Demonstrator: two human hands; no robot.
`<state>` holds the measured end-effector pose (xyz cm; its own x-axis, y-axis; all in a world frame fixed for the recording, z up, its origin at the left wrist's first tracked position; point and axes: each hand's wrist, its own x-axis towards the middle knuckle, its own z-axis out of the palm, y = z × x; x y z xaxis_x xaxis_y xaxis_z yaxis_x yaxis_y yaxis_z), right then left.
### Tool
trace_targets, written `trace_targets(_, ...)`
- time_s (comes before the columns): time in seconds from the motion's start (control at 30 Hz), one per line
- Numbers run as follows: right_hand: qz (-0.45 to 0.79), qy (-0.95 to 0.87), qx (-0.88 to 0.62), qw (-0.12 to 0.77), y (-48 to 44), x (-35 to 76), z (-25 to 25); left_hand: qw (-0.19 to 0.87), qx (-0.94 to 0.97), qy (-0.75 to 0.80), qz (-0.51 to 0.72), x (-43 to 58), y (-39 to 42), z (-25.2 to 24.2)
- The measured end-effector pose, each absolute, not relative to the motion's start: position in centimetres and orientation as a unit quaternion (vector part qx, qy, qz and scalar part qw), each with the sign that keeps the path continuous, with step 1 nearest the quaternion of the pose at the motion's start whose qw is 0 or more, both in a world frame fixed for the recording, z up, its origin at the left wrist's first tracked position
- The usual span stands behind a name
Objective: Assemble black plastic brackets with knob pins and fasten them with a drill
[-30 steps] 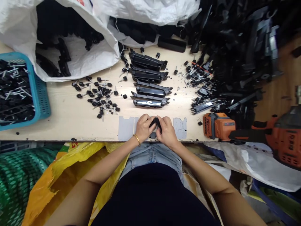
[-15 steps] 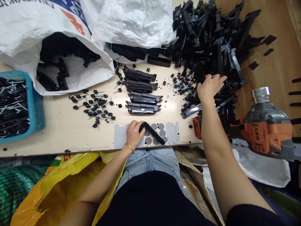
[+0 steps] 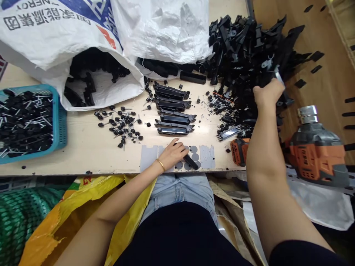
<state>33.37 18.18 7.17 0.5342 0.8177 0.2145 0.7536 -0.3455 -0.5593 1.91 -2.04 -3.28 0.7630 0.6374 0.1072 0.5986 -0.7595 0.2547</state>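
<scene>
My left hand [image 3: 173, 154] rests near the table's front edge, closed on one end of a black plastic bar [image 3: 191, 162] that lies over a grey sheet of round pads [image 3: 206, 156]. Far out to the right, my right hand [image 3: 267, 93] is closed on a black part with a metal tip [image 3: 277, 76] in the big heap of black plastic parts [image 3: 246, 51]. Just beyond my left hand lies a row of several assembled black handles [image 3: 173, 111].
Loose black-capped screws [image 3: 120, 123] are scattered left of the handles. A blue basket [image 3: 59, 122] of similar pieces stands at the far left. White sacks [image 3: 69, 40] fill the back. An orange cordless driver [image 3: 316, 155] lies at the right, its battery [image 3: 238, 151] at the table edge.
My right hand left the bar, reached to the heap on the right, then moved farther back and closed on a part. My left hand stayed on the bar, shifting slightly right.
</scene>
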Motion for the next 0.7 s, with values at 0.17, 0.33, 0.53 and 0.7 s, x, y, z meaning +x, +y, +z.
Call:
trace_targets(0.17, 0.403, -0.411, -0.665, 0.476, 8.7, 26.8, 5.5, 0.164, 0.890, 0.412, 0.103, 1.1, -1.8, -2.4)
trace_targets(0.33, 0.642, -0.275, -0.532, 0.478, 0.6, 19.5, 2.7, 0.336, 0.702, 0.566, 0.273, 1.2, -4.8, -1.3)
trace_targets(0.53, 0.657, -0.219, -0.530, 0.490, -1.3, 16.3, 2.2, 0.425, 0.637, 0.581, 0.275, 2.3, -7.3, -0.3)
trace_targets(0.7, 0.654, -0.231, -0.541, 0.477, -1.4, 16.4, 2.4, 0.375, 0.693, 0.550, 0.279, 2.0, -8.2, -0.2)
